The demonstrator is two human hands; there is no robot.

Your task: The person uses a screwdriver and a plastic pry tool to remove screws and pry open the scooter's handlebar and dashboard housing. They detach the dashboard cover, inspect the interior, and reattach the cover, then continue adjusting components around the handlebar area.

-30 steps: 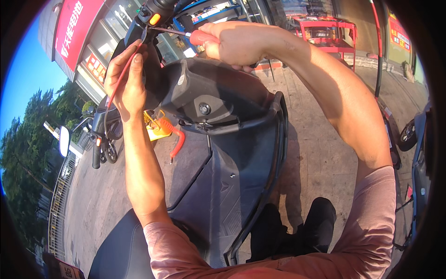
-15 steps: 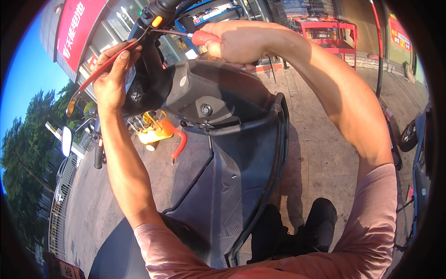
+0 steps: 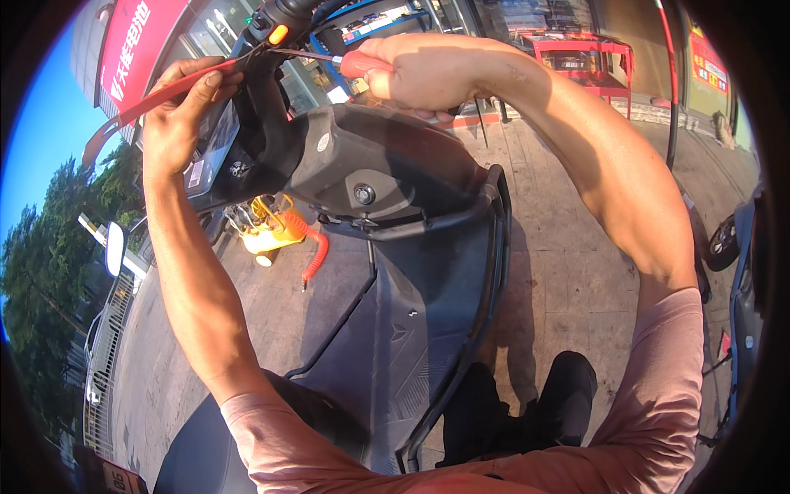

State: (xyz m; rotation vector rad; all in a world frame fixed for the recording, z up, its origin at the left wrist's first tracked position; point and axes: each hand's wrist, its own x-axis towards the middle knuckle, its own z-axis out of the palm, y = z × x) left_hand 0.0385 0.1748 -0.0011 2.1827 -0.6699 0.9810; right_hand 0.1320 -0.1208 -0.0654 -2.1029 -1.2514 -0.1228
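Note:
My left hand grips a long, thin red strip-like tool, curved at its outer end, with its inner end up by the handlebar switch housing, which has an orange button. In my right hand is a red-handled screwdriver, its thin metal shaft reaching left to just below that housing, close to the other tool's end; what exactly the tips touch is too small to tell. Beneath both hands are the scooter's black front cowl with a round lock, and its footboard.
A yellow air compressor with a coiled red hose stands on the pavement left of the footboard. Behind are a red tool cart and blue shelving. Another vehicle stands at the right edge; a white mirror is at left.
My left hand has shifted left and slightly up, tilting the red strip flatter and uncovering more of the compressor. My right hand has risen very slightly, still holding the screwdriver at the switch housing.

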